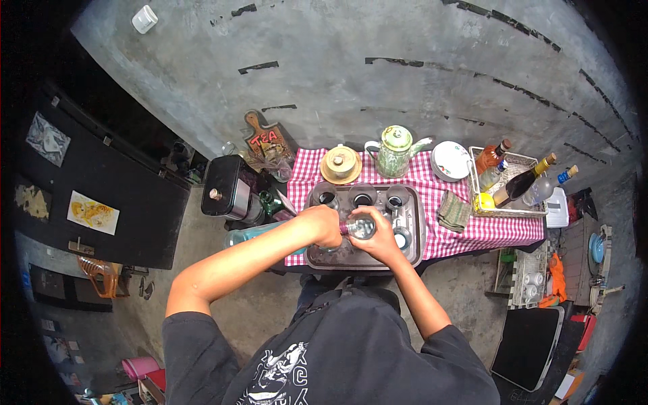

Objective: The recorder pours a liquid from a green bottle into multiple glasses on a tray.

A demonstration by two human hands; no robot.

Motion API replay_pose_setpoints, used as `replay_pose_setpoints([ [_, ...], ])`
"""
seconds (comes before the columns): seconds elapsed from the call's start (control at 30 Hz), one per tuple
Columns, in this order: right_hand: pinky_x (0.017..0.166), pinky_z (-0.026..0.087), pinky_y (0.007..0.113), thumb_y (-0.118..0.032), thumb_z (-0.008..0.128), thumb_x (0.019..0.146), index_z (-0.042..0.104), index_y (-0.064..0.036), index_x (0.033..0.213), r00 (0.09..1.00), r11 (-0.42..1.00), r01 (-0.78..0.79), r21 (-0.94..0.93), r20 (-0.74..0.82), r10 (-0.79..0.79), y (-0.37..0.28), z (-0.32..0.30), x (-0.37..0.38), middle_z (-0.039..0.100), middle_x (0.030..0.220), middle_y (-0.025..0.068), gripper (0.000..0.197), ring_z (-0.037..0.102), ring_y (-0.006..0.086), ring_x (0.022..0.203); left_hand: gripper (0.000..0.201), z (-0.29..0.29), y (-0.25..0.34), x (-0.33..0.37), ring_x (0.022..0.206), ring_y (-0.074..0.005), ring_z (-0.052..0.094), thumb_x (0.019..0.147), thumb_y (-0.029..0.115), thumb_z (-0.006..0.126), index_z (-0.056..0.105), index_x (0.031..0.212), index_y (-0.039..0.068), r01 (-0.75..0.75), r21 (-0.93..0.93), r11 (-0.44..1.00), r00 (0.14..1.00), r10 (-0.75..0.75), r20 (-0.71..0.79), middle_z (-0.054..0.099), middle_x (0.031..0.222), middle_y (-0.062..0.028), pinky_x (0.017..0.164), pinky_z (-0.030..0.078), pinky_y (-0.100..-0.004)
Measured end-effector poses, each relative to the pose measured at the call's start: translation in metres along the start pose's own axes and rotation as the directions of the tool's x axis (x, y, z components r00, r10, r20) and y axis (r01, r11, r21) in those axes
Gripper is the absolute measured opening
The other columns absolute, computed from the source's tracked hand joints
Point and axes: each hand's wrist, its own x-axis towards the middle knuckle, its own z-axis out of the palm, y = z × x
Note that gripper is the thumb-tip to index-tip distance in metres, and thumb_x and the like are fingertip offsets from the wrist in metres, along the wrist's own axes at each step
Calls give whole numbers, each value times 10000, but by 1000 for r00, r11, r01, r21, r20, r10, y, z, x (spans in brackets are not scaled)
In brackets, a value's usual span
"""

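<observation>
My left hand (324,226) is wrapped round the neck end of a pale blue-clear bottle (244,236), tipped nearly level, its body partly hidden under my forearm. The bottle's mouth meets the rim of a clear drinking glass (363,228), which my right hand (383,237) grips from the right side. Whether liquid is flowing I cannot tell. Both hands are over a brown serving tray (418,226). Along its far side stand three glasses with dark liquid, among them the middle glass (363,196). Another glass (402,239) sits on the tray beside my right hand.
On the checked tablecloth (466,244) stand a yellow lidded cup on a saucer (341,164), a green patterned teapot (394,152), stacked white bowls (451,161) and a folded green cloth (454,211). A wire basket (509,210) of bottles is at right; a black dispenser (226,185) at left.
</observation>
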Motion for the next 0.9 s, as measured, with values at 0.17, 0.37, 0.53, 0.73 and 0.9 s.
replay_pose_setpoints([
  [0.17, 929, 473, 322, -49, 806, 659, 576, -47, 1118, 1000, 1000, 13, -8, 4, -13, -2, -1, -1, 662, 1039, 75, 513, 633, 190, 1016, 384, 1, 0, 1, 989, -348, 680, 713, 214, 592, 713, 947, -65, -11, 10, 1000, 1000, 11, 13, 688, 978, -264, 848, 546, -410],
  [0.37, 923, 475, 327, -43, 808, 651, 575, -44, 1117, 1000, 1000, 17, -4, 4, -17, -2, 0, -2, 660, 1033, 77, 520, 636, 193, 1008, 386, -2, 3, -5, 997, -350, 678, 722, 218, 591, 713, 960, -61, 2, 10, 1000, 1000, -2, 10, 687, 991, -264, 860, 543, -410],
  [0.53, 919, 477, 328, -43, 807, 654, 576, -46, 1115, 999, 999, 41, -29, 7, -41, -4, -1, -2, 660, 1033, 81, 516, 637, 194, 1006, 375, 0, 3, -7, 986, -346, 682, 717, 206, 595, 715, 947, -64, 17, -8, 1000, 1000, -17, 11, 692, 975, -260, 855, 543, -408],
  [0.73, 917, 479, 327, -41, 795, 663, 575, -44, 1111, 999, 999, 32, -17, 4, -32, -4, 0, -3, 660, 1033, 85, 499, 637, 193, 1004, 347, 3, 1, -3, 969, -333, 690, 714, 189, 594, 720, 912, -67, 17, 7, 1000, 1000, -17, 26, 701, 961, -243, 848, 544, -405],
  [0.9, 912, 480, 320, -43, 798, 664, 571, -43, 1118, 999, 999, 34, -10, -14, -34, -5, 0, 0, 662, 1018, 79, 507, 638, 183, 989, 343, -4, 2, -8, 955, -330, 692, 713, 197, 592, 720, 884, -72, 14, -33, 999, 999, -13, 29, 702, 941, -241, 842, 545, -407],
])
